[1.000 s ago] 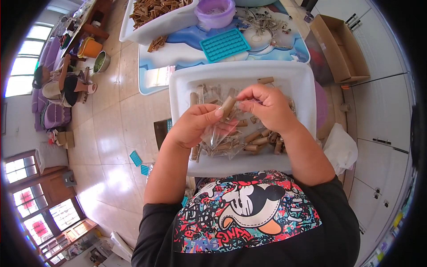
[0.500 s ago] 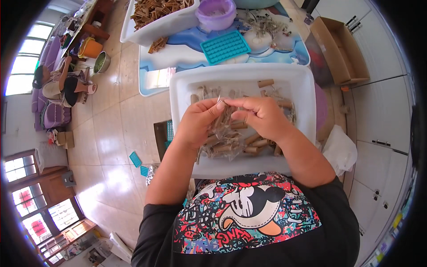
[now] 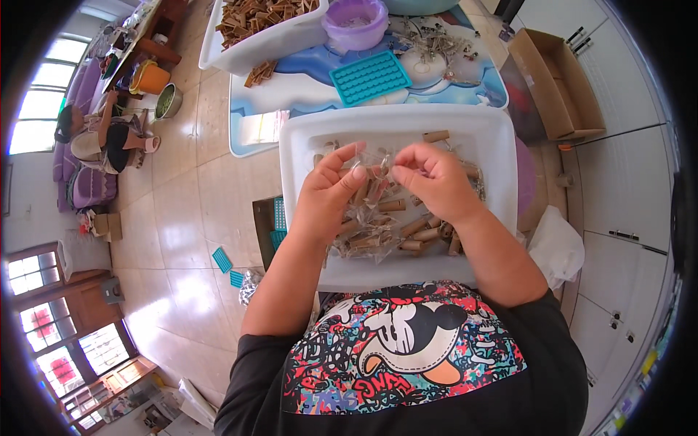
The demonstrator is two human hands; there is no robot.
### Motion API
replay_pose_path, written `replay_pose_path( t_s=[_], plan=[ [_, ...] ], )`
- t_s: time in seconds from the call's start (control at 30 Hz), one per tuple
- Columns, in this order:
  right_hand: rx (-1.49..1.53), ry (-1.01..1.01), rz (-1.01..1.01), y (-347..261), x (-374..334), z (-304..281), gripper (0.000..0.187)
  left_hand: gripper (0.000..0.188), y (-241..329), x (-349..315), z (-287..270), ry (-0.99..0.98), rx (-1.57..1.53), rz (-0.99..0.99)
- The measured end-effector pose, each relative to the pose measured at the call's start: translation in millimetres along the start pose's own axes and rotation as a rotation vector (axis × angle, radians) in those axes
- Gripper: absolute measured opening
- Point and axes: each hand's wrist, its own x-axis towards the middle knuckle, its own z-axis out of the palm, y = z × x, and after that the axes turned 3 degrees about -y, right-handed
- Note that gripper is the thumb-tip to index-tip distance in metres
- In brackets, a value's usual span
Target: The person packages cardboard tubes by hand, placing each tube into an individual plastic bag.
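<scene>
Over a white plastic tub (image 3: 305, 135) both of my hands are raised close together. My left hand (image 3: 325, 195) pinches a small clear plastic bag (image 3: 374, 161) between thumb and fingers. Facing it, my right hand (image 3: 438, 183) has its thumb and forefinger closed at the bag's right side, beside a thin ring-like shape; what exactly they grip is too small to make out. Below my hands, brown cylindrical pieces (image 3: 424, 234) lie in the tub, several of them with metal bits. More clear bags (image 3: 367, 243) are heaped among them.
Beyond the tub, a low table (image 3: 305, 94) carries a teal moulded tray (image 3: 371, 77), a purple basin (image 3: 355, 23), a pile of metal rings (image 3: 436, 47) and a bin of brown pieces (image 3: 269, 18). A cardboard box (image 3: 556, 83) stands right. At far left, a person (image 3: 102, 138) sits.
My hands have moved apart from fingertip contact, the right one shifting right. My left fingers have spread a little, and the clear bag now shows between the hands.
</scene>
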Motion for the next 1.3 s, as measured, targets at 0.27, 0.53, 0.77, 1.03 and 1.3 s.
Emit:
replay_pose_path(
  t_s=[0.27, 0.53, 0.77, 1.03, 1.3],
  plan=[
    [-0.334, 0.09, -0.147, -4, -2, 0, 0.012, 0.051, -5, -2, -4, -0.051, 0.123, 0.033],
    [-0.547, 0.133, -0.278, -13, -3, 0, 0.009, 0.057, 0, -2, -5, -0.119, 0.141, -0.035],
    [-0.506, 0.022, -0.232, -17, -3, 0, 0.008, 0.057, 1, -3, -4, -0.188, 0.002, -0.109],
    [-0.143, -0.07, -0.051, -10, -2, 0, 0.006, 0.051, -5, 2, -7, -0.172, -0.072, -0.091],
    [-0.216, -0.042, -0.066, -7, 0, -3, 0.008, 0.037, 0, -3, -6, -0.054, 0.207, -0.106]
  ],
)
